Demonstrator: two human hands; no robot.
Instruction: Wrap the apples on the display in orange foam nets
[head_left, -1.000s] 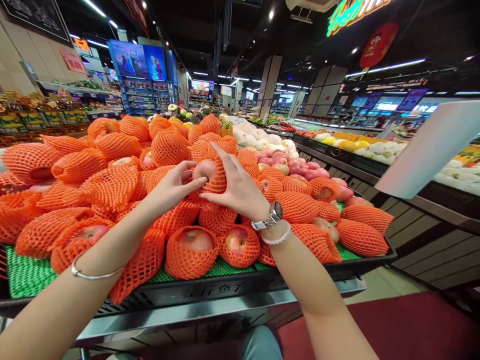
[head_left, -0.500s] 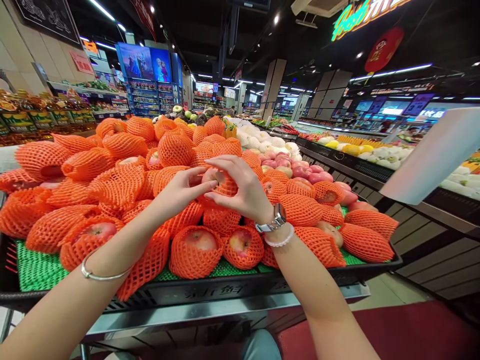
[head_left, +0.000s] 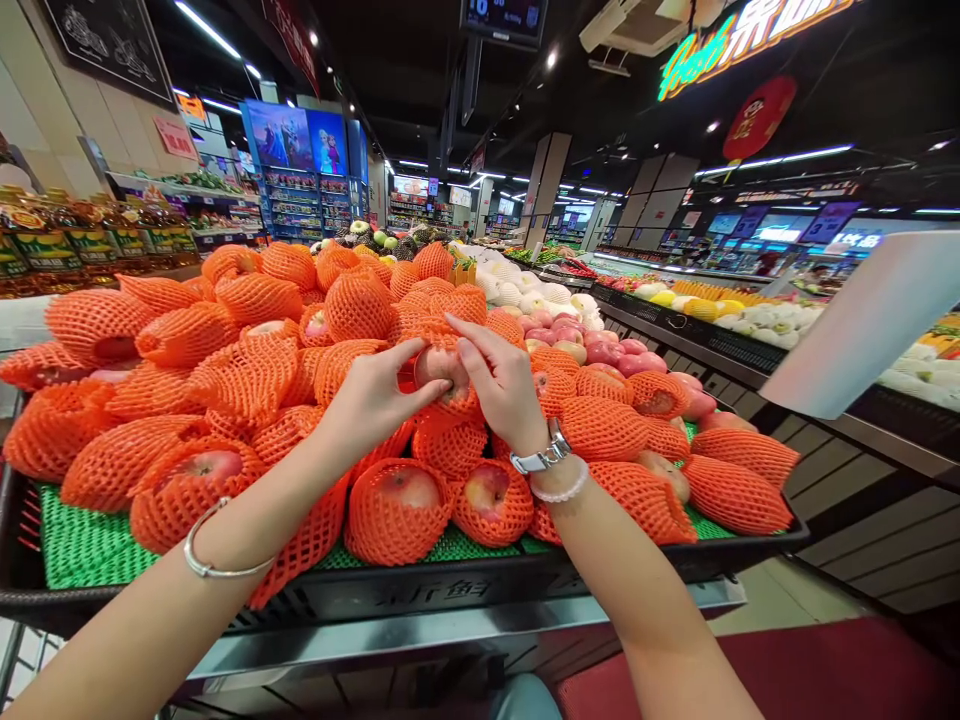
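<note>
Both my hands meet on one apple (head_left: 442,368) near the top middle of a big heap of apples in orange foam nets. My left hand (head_left: 373,400) pinches the net at the apple's left side, thumb and fingers closed on it. On the right side, my right hand (head_left: 501,385) curls round the fruit and its net, a watch and a bead bracelet on that wrist. The apple's pale red skin shows between my fingers. Around it lie more netted apples (head_left: 395,497), resting on a green mat in a black display tray (head_left: 420,590).
Behind the heap lie bare red apples (head_left: 600,345) and white-netted fruit (head_left: 517,285). A further fruit counter (head_left: 720,310) runs along the right, with a white sign panel (head_left: 862,320) near it. Bottles on shelves (head_left: 90,245) stand at the left. An aisle floor lies lower right.
My right hand has gone from fingers spread over the apple to curled round it, and my left fingers have closed on the net. The view has dropped slightly.
</note>
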